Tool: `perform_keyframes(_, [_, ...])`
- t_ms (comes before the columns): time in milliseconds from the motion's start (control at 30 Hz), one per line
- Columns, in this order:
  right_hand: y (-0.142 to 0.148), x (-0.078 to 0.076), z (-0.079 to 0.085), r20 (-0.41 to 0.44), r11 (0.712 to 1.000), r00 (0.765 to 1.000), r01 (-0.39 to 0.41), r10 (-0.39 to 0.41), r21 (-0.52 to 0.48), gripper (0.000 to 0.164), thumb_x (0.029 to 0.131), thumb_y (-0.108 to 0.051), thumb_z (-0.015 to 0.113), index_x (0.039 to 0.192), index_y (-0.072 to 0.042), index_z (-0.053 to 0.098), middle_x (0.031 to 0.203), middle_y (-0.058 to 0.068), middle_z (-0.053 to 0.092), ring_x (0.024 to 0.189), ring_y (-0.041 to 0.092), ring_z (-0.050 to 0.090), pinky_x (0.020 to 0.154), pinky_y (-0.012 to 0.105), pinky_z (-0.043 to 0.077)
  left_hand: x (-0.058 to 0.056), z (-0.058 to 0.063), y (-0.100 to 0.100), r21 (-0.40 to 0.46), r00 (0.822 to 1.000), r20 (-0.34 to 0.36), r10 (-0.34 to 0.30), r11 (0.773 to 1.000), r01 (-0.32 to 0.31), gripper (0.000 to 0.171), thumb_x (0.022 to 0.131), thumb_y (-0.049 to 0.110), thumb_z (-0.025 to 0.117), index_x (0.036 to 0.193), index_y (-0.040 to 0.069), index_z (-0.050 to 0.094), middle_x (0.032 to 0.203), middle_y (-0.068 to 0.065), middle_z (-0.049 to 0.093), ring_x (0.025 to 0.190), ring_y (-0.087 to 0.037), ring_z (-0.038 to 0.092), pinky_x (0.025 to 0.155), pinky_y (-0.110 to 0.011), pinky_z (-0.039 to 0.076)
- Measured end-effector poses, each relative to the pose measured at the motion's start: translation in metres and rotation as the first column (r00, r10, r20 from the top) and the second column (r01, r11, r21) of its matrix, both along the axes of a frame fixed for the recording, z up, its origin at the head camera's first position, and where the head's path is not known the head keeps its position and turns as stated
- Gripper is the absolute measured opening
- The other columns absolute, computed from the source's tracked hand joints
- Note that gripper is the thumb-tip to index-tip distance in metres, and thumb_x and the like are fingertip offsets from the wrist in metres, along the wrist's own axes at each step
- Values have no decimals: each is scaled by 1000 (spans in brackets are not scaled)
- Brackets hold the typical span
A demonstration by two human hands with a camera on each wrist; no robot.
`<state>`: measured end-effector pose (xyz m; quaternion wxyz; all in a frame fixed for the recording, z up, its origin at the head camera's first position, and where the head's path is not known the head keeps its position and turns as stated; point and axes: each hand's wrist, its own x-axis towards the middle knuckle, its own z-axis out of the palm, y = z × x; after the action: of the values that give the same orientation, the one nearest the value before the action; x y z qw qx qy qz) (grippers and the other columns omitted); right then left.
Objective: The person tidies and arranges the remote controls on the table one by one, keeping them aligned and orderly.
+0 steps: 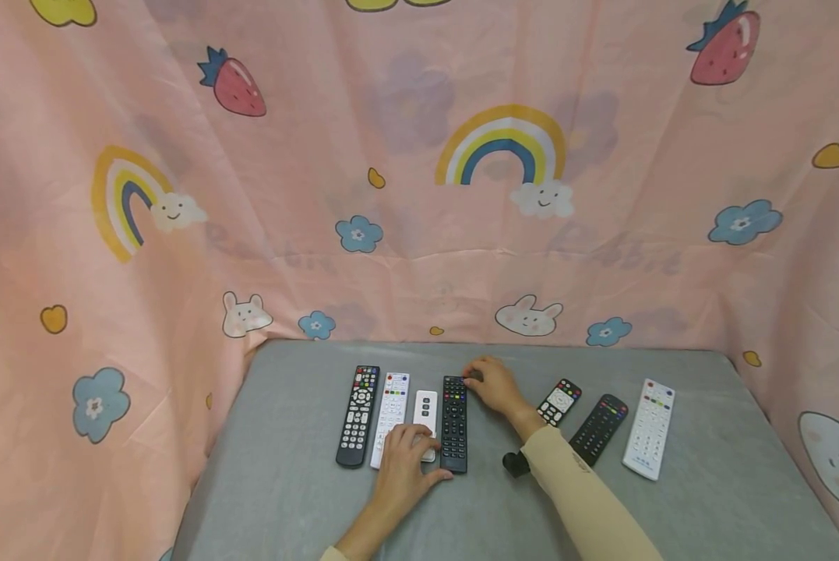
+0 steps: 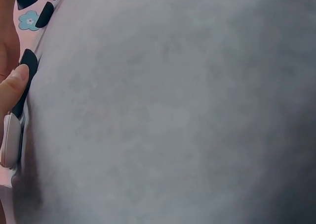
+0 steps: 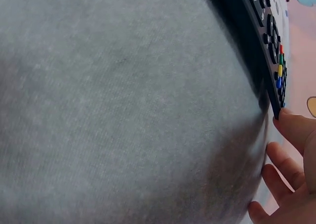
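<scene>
A black remote control with rows of small buttons (image 1: 454,425) lies upright between my two hands on the grey tabletop. My left hand (image 1: 403,467) touches its near end with the thumb (image 2: 15,83), while the fingers reach over the short white remote (image 1: 425,409) just to the left. At the far end, my right hand (image 1: 496,387) has its thumb (image 3: 296,130) against the black remote's top right corner; the other fingers rest apart on the tabletop. A long white remote (image 1: 394,405) lies left of the short one, partly hidden by the left hand.
Leftmost in the row is a large black remote (image 1: 357,417). To the right lie a black remote with white keys (image 1: 559,401), a slim black remote (image 1: 600,428) and a white remote (image 1: 649,428); the right sleeve (image 1: 576,483) partly covers the first two. A patterned pink curtain (image 1: 419,296) hangs behind the table (image 1: 727,483).
</scene>
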<state>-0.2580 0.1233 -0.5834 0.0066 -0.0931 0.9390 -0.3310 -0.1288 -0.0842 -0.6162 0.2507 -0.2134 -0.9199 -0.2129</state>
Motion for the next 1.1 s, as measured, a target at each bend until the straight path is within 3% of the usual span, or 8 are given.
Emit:
perform_keyframes(567, [-1,3,-2,-26,997,1000,-1,3,75,10,90,-14,69,99,-10,73,115,10,64,116,32,57,102,55,43,0,2,-1,-27,998,65,3,1000,-1,49,58,57,85,94,28,69,109,8,61,106,-14,52,97,-34,42])
perform_keyframes(933, [2,14,1,-59,1000,998,5,-4,16,27,90,-12,68,116,-7,68,122,13,63,119,32,58,106,52,44,-3,7,-5,37,998,38,-51,998,50,47,61,54,85,95,26,69,109,7,62,103,-15,53,92,-35,43])
perform_keyframes(1100, [11,22,8,-53,1000,999,-12,10,-23,29,91,-13,67,119,-6,67,124,14,62,119,34,58,104,53,45,-6,7,-3,63,994,74,-83,995,78,43,65,49,86,97,25,69,111,6,62,104,-14,52,93,-34,42])
